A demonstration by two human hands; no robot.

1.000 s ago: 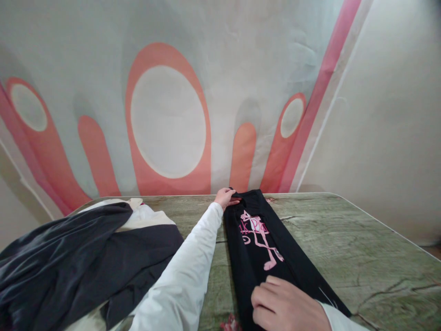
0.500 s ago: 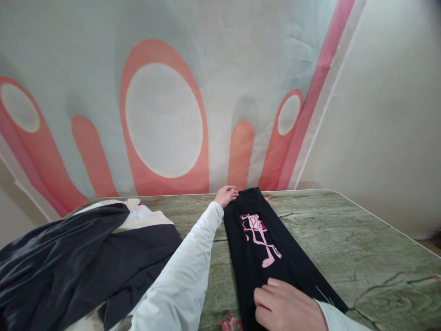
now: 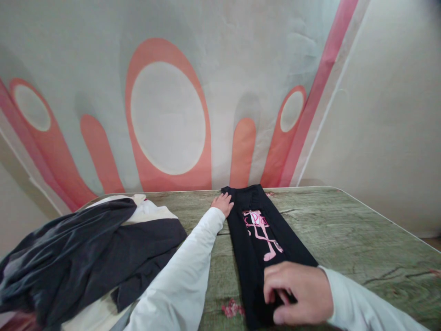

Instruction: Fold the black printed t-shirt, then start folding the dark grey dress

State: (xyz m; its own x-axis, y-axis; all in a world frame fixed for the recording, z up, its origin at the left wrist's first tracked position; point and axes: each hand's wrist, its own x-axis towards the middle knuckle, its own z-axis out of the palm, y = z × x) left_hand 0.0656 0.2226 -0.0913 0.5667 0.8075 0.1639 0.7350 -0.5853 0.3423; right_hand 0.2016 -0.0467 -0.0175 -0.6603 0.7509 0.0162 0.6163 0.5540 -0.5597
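Observation:
A black shirt [image 3: 246, 257] with a pink cartoon figure and lettering lies folded into a long strip, running from the table's far edge towards me. My left hand [image 3: 223, 203] rests at its far left edge, fingers stretched out and touching the cloth. Over the near part of the strip is my right hand [image 3: 299, 292], its fingers bent and the thumb apart from them. Black cloth shows through the gap, and I see nothing gripped there. The near end of the shirt runs out of the picture.
A loose heap of dark and cream clothes [image 3: 93, 248] lies on the left of the wood-patterned table [image 3: 361, 230]. Behind the far edge stands a wall covering [image 3: 220, 69] with coral shapes.
My left hand has come down from the far end onto the shirt's left edge. My right hand has turned and shifted slightly right and away from me, its thumb now showing.

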